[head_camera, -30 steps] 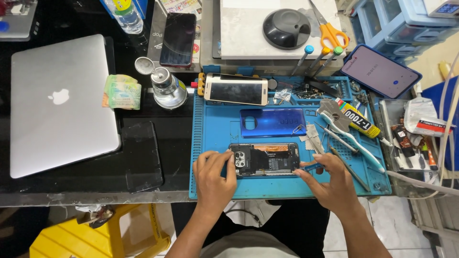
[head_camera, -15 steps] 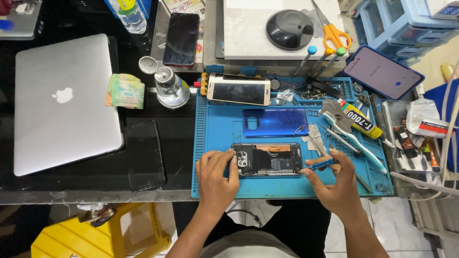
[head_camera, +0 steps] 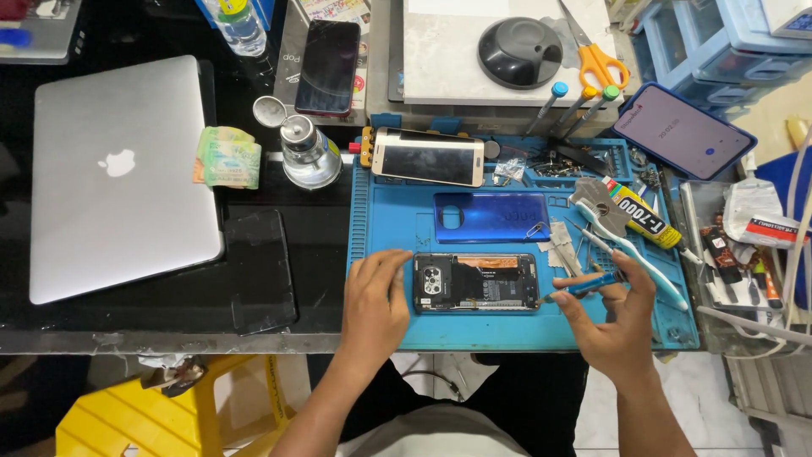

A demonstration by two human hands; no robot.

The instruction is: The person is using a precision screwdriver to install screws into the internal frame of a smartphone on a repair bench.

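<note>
- Since a moment ago, my right hand [head_camera: 613, 326] has lifted off the phone's right end and now pinches a small blue-handled screwdriver [head_camera: 584, 289], tip pointing left toward the phone; my left hand has kept its place.
- Left hand [head_camera: 372, 305]: fingers loosely spread, holding nothing, fingertips touching the left end of the opened phone [head_camera: 475, 283], beside its camera cluster.
- Opened phone: lies flat and lengthwise on the near half of the blue work mat [head_camera: 397, 228], back removed, boards and shields exposed.
- Handling note, as I judge it: keep the left fingers pressing the frame down so it cannot slide; bring the driver upright over the screw before turning; press lightly, since a slip would scrape the bare boards.
- Blue back cover [head_camera: 491, 217]: lies just beyond the phone, parallel to it.
- Glue tube [head_camera: 641, 216] and tweezers: to the right on the mat, near my right hand.
- Gold-edged phone [head_camera: 428, 157]: at the mat's far edge, screen up.
- Small metal bottle [head_camera: 306, 152] and folded banknotes [head_camera: 227, 156]: left of the mat.
- Closed silver laptop [head_camera: 118, 173]: far left.
- Scissors [head_camera: 596, 59]: far right, on a pale slab.
</note>
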